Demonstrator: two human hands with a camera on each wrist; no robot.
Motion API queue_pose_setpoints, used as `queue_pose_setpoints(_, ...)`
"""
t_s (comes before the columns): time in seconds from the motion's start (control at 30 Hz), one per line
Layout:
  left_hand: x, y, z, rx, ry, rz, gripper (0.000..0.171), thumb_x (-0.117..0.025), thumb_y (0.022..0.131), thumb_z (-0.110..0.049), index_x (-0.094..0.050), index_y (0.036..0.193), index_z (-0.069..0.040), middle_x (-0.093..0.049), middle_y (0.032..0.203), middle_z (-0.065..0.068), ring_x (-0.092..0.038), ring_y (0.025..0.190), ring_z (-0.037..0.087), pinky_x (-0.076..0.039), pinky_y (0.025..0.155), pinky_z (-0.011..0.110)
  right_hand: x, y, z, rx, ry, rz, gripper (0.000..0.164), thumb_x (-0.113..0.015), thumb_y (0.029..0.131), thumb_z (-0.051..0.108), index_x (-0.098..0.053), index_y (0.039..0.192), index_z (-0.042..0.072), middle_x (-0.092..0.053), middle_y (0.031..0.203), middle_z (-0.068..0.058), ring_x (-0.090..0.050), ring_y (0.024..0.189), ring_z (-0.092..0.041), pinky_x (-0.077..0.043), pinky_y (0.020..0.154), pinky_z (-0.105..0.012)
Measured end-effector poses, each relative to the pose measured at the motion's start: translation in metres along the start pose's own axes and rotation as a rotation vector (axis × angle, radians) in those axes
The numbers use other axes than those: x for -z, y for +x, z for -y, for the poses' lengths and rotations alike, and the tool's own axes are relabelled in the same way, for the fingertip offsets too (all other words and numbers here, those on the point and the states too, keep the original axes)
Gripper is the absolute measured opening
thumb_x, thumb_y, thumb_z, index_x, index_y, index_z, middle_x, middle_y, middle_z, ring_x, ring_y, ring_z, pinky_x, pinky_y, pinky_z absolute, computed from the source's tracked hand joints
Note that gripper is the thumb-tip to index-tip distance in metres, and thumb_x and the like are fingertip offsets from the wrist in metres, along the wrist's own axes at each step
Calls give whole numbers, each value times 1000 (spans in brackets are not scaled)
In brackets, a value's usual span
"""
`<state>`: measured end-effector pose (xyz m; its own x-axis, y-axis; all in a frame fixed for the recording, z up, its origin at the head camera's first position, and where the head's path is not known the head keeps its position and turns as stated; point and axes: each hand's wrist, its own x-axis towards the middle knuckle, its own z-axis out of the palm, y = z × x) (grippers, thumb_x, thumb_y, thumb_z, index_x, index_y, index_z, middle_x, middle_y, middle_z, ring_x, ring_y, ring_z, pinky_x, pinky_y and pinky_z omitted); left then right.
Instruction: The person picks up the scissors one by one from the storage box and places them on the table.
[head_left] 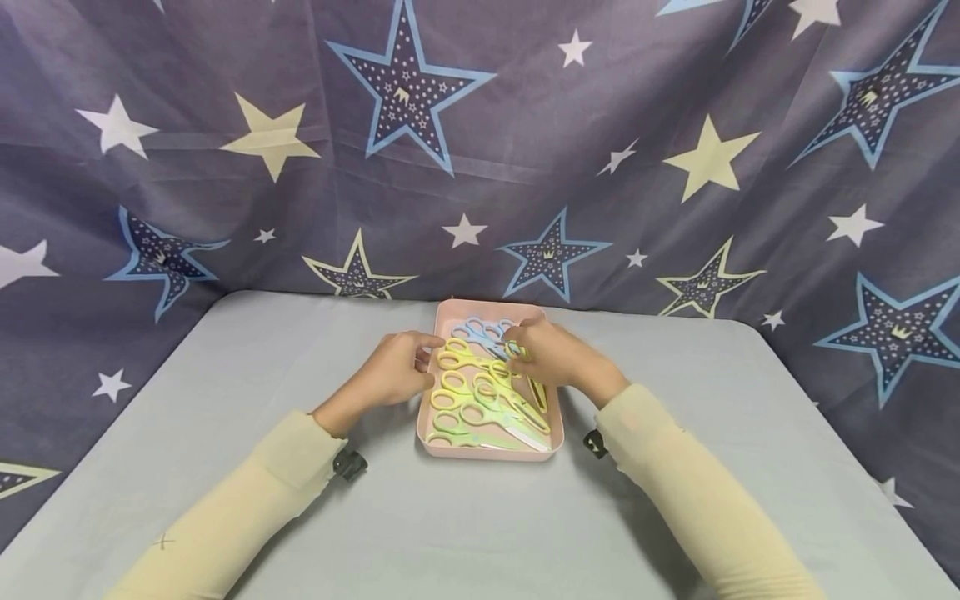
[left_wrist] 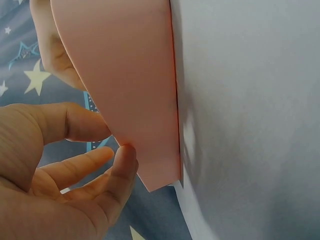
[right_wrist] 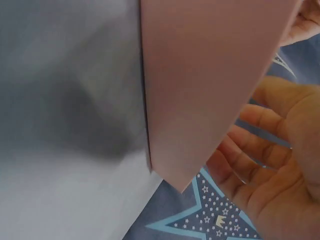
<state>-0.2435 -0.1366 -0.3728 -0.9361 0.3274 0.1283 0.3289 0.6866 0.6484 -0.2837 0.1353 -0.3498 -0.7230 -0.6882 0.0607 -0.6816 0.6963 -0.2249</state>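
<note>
A shallow pink tray (head_left: 551, 446) holds several pairs of small scissors with coloured handles. Blue scissors (head_left: 472, 331) lie at its far end, yellow scissors (head_left: 453, 358) in the middle and green scissors (head_left: 450, 423) at the near end. My left hand (head_left: 401, 364) is at the tray's left side, fingers loosely bent; in the left wrist view its fingertips meet the rim. Over the right rim reaches my right hand (head_left: 551, 354), its thumb and fingers around a yellow handle (head_left: 516, 349). The tray wall (right_wrist: 200, 85) hides those fingertips in the right wrist view; I cannot tell whether they pinch it.
The tray stands on a table with a light grey cloth (head_left: 480, 533), close to its back edge. Behind the table hangs a dark curtain (head_left: 525, 167) with a star print. Small black devices (head_left: 349, 465) sit below both sleeve cuffs.
</note>
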Motion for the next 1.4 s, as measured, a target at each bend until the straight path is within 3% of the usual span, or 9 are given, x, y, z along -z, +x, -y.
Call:
queue_pose_setpoints(0.23, 0, 0, 0, 4, 3, -2, 59, -69, 75, 3, -65, 134, 0, -69, 116, 18, -68, 100, 24, -59, 86, 40, -5, -3, 10, 68, 32, 48, 36, -75, 91, 16, -71, 125, 3, -71, 115, -11, -62, 95, -20, -55, 88, -36)
queue_pose_setpoints(0.43, 0, 0, 0, 3, 7, 0, 59, -69, 75, 2, -65, 134, 0, -69, 117, 18, -68, 101, 25, -59, 86, 41, -9, -4, 16, 109, 75, 103, 37, -81, 87, 16, -72, 121, 3, -72, 119, -8, -66, 111, -22, -54, 100, -35)
queue_pose_setpoints(0.67, 1, 1, 0, 19, 4, 4, 58, -69, 76, 2, -66, 134, -1, -69, 118, 18, -68, 102, 26, -59, 86, 42, -15, -6, 20, 178, 59, 86, 29, -79, 84, 4, -75, 112, 5, -74, 106, -4, -65, 94, -20, -54, 92, -35)
queue_pose_setpoints(0.8, 1, 1, 0, 27, -3, 6, 57, -69, 77, 1, -66, 134, -1, -69, 117, 17, -67, 103, 26, -58, 87, 42, -18, -7, 22, 144, 53, 109, 37, -78, 77, -2, -74, 112, 8, -71, 103, -2, -59, 87, -17, -53, 87, -34)
queue_pose_setpoints(0.97, 0, 2, 0, 26, -1, 5, 57, -70, 76, 1, -67, 133, -2, -70, 115, 16, -67, 102, 25, -58, 86, 41, -18, -9, 25, 89, 52, 133, 41, -80, 77, 0, -73, 116, 10, -69, 102, 0, -55, 82, -14, -50, 77, -31)
queue_pose_setpoints(1.23, -1, 3, 2, 26, -10, -13, 55, -71, 75, 1, -69, 129, -3, -71, 111, 14, -68, 98, 23, -59, 84, 39, -21, -11, 27, 58, 33, 137, 43, -77, 82, 1, -73, 123, 12, -59, 74, 2, -41, 58, -9, -39, 56, -26)
queue_pose_setpoints(1.4, -1, 4, 3, 32, -9, -13, 54, -71, 75, 0, -70, 128, -3, -71, 110, 13, -68, 98, 22, -59, 83, 38, -21, -11, 28, 45, 42, 159, 43, -77, 81, 1, -73, 123, 11, -64, 82, 0, -42, 61, -10, -38, 57, -27)
